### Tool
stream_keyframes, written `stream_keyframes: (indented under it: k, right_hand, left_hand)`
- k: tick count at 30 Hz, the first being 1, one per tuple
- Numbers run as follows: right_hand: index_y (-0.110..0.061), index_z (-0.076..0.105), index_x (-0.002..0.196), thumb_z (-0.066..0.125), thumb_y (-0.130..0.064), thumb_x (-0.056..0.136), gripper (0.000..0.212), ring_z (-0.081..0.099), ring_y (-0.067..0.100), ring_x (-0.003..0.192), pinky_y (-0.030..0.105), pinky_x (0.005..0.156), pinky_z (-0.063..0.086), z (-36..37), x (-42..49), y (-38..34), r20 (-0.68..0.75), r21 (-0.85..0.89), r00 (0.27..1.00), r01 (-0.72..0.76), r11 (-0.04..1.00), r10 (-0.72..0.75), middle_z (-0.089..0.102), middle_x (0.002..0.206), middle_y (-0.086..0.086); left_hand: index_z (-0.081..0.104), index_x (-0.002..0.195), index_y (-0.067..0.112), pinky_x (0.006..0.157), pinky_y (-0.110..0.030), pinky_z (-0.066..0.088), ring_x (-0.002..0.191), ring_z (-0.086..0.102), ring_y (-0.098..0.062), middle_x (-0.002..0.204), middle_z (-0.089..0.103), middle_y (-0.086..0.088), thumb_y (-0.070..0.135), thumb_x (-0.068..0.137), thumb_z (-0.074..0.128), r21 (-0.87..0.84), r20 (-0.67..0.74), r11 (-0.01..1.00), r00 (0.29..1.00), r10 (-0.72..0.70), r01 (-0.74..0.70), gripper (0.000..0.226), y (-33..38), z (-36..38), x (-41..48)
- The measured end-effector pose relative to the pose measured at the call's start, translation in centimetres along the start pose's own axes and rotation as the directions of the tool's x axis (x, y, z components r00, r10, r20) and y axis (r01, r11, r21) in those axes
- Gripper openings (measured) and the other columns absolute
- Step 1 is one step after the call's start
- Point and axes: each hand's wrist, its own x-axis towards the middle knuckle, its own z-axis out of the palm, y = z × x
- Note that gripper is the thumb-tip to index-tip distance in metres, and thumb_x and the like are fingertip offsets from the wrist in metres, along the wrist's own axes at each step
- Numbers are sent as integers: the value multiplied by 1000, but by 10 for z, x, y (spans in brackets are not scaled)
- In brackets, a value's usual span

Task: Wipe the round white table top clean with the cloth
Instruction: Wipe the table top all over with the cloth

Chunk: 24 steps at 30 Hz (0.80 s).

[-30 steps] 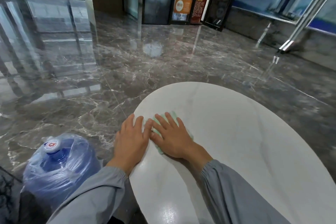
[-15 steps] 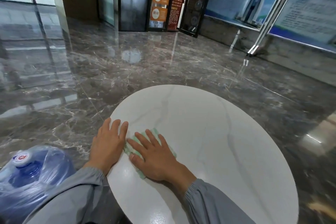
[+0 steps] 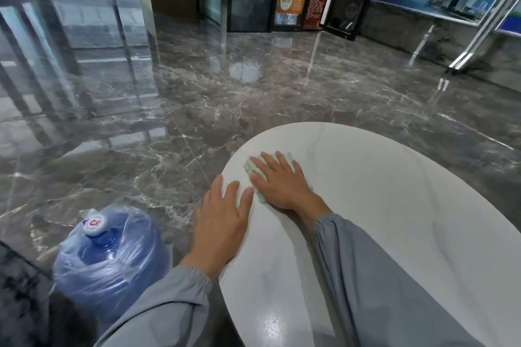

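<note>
1. The right hand (image 3: 282, 183) is lying palm down on the cloth (image 3: 251, 167). Its fingers (image 3: 270, 162) are straight and slightly spread, pressing flat and pinching nothing.
2. The pale green cloth is lying under those fingers and the palm. Its edges are showing just past the fingertips, beside the thumb, and as a narrow strip by the heel of the hand.
3. The round white table top (image 3: 394, 220) is carrying the cloth close to its far left rim, which is curving round just beyond the right fingertips. Most of the faintly veined surface is stretching away on that hand's little-finger side.
4. The left hand (image 3: 222, 217) is resting palm down across the table's left rim. Its fingers (image 3: 232, 191) are straight and a little apart, with the tips touching the white surface and gripping nothing.
5. The left index fingertip is lying just beside the right thumb and the near edge of the cloth.
6. Grey sleeves (image 3: 380, 276) with gathered cuffs are covering both forearms.
7. A blue water bottle (image 3: 112, 259), wrapped in clear plastic and capped in white, is standing on the floor on the outer side of the left hand, back from its fingertips.
8. The glossy dark marble floor (image 3: 197, 93) is spreading out beyond all the fingertips.
</note>
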Motion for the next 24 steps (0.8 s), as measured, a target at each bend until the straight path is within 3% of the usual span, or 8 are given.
stream_keyframes:
  k: [8, 12, 16, 22, 24]
  right_hand:
    - [-46, 19, 161, 17, -60, 104, 58, -2, 21, 159, 57, 125, -3, -16, 114, 11, -22, -3, 998, -62, 998, 62, 6, 172, -14]
    - [-46, 26, 159, 17, -59, 105, 56, -4, 23, 159, 57, 124, -3, -14, 137, 10, -5, -7, 998, -66, 998, 66, 8, 172, -13]
    - [-45, 17, 161, 14, -57, 107, 56, -9, 24, 159, 58, 124, -7, -14, 120, 4, 23, -33, 1000, -4, 999, 5, 2, 173, -12]
    - [-48, 4, 162, 12, -57, 108, 55, -13, 20, 159, 55, 125, -5, 7, 39, -28, 55, -75, 980, 195, 978, -191, -4, 172, -16]
    - [-45, 0, 162, 11, -53, 109, 55, -13, 21, 159, 55, 126, -4, 14, 4, -37, 54, -129, 968, 251, 959, -246, -6, 173, -15]
  left_hand:
    - [41, 152, 32, 121, -44, 29, 152, 29, -25, 172, 19, -2, 76, 92, 2, 10, 17, 1000, 1000, -22, 22, 83, 3, -6, -2]
    - [35, 155, 31, 122, -42, 29, 152, 30, -22, 169, 23, 1, 75, 99, 10, -74, -7, 997, 1000, -23, 23, 75, 2, -4, -1]
    - [29, 158, 28, 119, -40, 35, 146, 37, -16, 160, 33, 7, 68, 104, 22, -212, -68, 977, 998, -9, -6, 67, 0, -2, -2]
    - [32, 157, 35, 110, -22, 30, 131, 38, 7, 148, 39, 18, 63, 108, 28, -390, -136, 920, 991, -18, -37, 57, 4, -7, -5]
    - [34, 158, 31, 109, -21, 30, 128, 37, 11, 152, 41, 14, 61, 108, 28, -450, -155, 892, 987, -30, -43, 58, 6, -10, -8]
